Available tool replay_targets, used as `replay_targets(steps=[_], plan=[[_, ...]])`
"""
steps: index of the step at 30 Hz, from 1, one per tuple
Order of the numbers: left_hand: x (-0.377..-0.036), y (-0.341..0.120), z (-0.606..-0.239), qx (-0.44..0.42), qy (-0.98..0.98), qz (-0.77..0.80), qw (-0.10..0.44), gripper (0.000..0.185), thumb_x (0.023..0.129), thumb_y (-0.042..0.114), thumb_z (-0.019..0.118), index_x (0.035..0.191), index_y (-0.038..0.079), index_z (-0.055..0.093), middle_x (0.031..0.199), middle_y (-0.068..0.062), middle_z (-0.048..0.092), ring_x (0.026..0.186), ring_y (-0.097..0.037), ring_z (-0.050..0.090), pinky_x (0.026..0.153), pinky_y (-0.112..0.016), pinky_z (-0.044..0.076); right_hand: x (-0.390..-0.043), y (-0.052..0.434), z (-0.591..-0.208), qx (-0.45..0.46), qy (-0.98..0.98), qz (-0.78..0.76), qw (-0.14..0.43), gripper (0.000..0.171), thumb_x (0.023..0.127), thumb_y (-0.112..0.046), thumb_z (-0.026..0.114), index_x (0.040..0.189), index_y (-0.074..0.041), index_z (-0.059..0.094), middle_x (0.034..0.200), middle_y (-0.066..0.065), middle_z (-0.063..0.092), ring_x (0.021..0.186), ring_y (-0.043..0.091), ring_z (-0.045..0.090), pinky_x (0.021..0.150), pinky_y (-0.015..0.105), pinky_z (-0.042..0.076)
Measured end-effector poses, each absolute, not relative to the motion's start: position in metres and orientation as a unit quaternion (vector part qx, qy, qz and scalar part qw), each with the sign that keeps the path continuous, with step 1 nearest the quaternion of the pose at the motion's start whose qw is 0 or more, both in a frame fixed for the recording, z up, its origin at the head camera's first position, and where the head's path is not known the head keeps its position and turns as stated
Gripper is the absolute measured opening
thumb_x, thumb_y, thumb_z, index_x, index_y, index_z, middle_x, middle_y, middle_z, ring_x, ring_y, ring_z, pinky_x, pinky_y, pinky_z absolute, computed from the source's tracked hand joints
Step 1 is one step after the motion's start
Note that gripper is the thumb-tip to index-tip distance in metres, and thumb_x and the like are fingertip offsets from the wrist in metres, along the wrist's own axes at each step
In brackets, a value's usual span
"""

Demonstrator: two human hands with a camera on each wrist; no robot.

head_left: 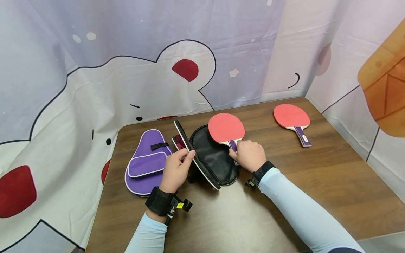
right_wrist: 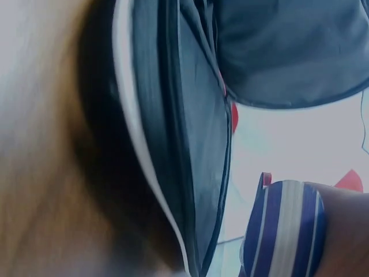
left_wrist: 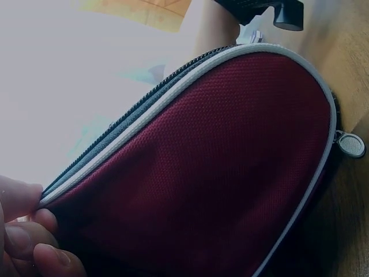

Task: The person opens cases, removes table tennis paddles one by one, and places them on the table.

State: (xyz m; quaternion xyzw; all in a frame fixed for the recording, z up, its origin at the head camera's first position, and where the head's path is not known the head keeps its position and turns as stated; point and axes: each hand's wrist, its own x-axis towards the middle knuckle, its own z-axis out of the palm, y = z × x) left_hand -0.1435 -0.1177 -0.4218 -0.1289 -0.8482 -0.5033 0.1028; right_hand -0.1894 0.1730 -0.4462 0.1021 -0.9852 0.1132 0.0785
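A maroon zippered paddle case (left_wrist: 202, 161) with white piping is spread wide, its black lining (head_left: 218, 165) showing in the head view. My left hand (head_left: 178, 167) pinches the edge of its raised flap between thumb and fingers. In my right hand (head_left: 252, 154) is the handle of a red-faced table tennis paddle (head_left: 226, 127), held over the lining at the case's far right side. The right wrist view shows the paddle's striped handle end (right_wrist: 285, 225) beside the case's gaping edge. My palm hides part of the handle.
A purple paddle case (head_left: 147, 163) with a front pocket lies left of the maroon one. Toward the table's far right corner lies a second red paddle (head_left: 291, 116). Printed curtains (head_left: 126, 88) hang behind the wooden table (head_left: 316, 182).
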Motion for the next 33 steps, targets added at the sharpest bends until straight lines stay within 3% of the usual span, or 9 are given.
replay_targets(steps=[19,33], plan=[[-0.142,-0.118,-0.421,-0.122,-0.848,-0.508,0.090,0.045,0.111,0.030,0.069,0.070,0.016,0.054,0.058,0.005,0.040,0.052,-0.018,0.046,0.050,-0.029,0.028,-0.214,0.223,-0.454,0.063,-0.991,0.103,0.051,0.044,0.102,-0.035,0.069,0.069,-0.010,0.053,0.059,0.006,0.052,0.051,0.029,0.055,0.048,0.047,0.046],[-0.142,-0.118,-0.421,-0.122,-0.852,-0.501,0.091,0.045,0.111,0.029,0.069,0.070,0.017,0.054,0.058,0.006,0.039,0.051,-0.016,0.044,0.051,-0.028,0.028,-0.232,0.252,-0.460,0.051,-0.994,0.099,0.019,0.046,0.105,-0.035,0.067,0.071,-0.006,0.056,0.062,0.011,0.055,0.056,0.033,0.060,0.055,0.057,0.054]])
